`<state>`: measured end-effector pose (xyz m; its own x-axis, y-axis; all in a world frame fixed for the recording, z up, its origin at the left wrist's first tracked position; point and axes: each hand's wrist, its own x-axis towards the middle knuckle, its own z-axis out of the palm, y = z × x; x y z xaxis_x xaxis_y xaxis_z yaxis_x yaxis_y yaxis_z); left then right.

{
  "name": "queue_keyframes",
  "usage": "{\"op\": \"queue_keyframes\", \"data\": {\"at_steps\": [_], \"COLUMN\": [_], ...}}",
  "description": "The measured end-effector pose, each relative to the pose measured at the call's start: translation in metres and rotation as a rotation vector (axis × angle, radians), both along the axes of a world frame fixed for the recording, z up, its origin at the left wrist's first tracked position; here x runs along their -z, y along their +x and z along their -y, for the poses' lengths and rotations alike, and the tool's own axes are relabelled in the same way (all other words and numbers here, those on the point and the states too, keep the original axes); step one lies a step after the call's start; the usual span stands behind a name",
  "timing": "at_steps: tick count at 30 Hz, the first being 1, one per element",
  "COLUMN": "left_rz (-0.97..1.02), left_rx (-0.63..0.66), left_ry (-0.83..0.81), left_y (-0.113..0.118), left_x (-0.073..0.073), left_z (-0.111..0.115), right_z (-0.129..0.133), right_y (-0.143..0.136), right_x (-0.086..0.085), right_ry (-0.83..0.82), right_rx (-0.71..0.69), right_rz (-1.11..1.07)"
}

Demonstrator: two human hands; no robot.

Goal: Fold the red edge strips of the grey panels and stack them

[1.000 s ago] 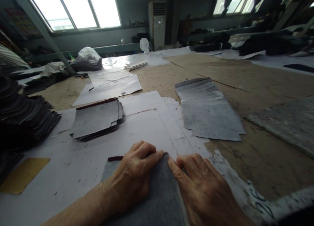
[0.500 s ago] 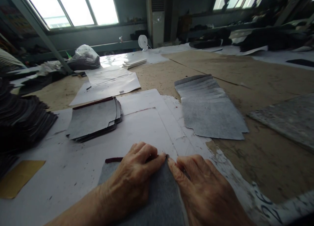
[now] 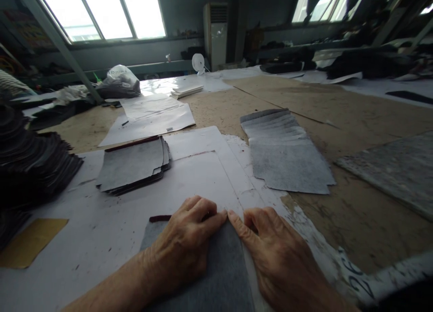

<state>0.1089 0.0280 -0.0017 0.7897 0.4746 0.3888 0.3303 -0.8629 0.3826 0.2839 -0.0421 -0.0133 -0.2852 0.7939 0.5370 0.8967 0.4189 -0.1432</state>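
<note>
A grey fabric piece (image 3: 226,267) lies on the white sheet in front of me, with a dark red folded strip (image 3: 159,218) along its far edge. My left hand (image 3: 189,235) rests on the piece, fingers curled, thumb and fingertips pressed at the far edge. Close beside it, my right hand (image 3: 280,249) has its fingers bent and the thumb tip at the far right corner of the same piece. Both thumbs nearly meet there. The corner itself is hidden under the fingertips.
A neat pile of grey pieces (image 3: 133,163) lies at left, fanned grey pieces (image 3: 287,154) at right. Tall dark stacks (image 3: 30,163) stand at far left near a tan card (image 3: 32,242). A thick grey slab (image 3: 395,167) lies at right; a small white fan (image 3: 198,63) stands farther back.
Both hands stay at the far right corner of the fabric, the fingertips shifting only slightly. The whole view has moved a little.
</note>
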Motion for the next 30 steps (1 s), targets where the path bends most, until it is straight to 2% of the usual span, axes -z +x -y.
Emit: {"op": "queue_keyframes", "data": {"at_steps": [6, 11, 14, 19, 25, 27, 30], "left_rz": [-0.04, -0.108, -0.037, 0.002, 0.031, 0.064, 0.085], "left_rx": [-0.073, -0.024, -0.021, -0.068, -0.118, -0.13, -0.137], "left_ry": [-0.063, -0.055, -0.026, -0.075, -0.089, -0.071, -0.08], "left_y": [-0.011, -0.017, -0.018, -0.017, -0.016, -0.016, -0.02], "left_x": [-0.009, -0.013, -0.008, -0.005, -0.008, -0.006, -0.003], "left_z": [-0.003, -0.006, -0.007, -0.012, -0.01, -0.012, -0.019], "right_z": [0.001, 0.0, -0.003, -0.02, -0.042, -0.046, -0.051], "right_y": [-0.001, 0.014, 0.018, 0.006, -0.006, -0.005, 0.001], "right_x": [-0.003, -0.012, -0.021, -0.033, -0.036, -0.03, -0.021], "right_ry": [-0.003, -0.279, -0.384, -0.441, -0.443, -0.379, -0.172], "right_rx": [0.012, 0.049, 0.099, 0.128, 0.001, -0.08, -0.235], "right_rz": [-0.034, -0.429, -0.529, -0.376, -0.125, -0.067, 0.051]}}
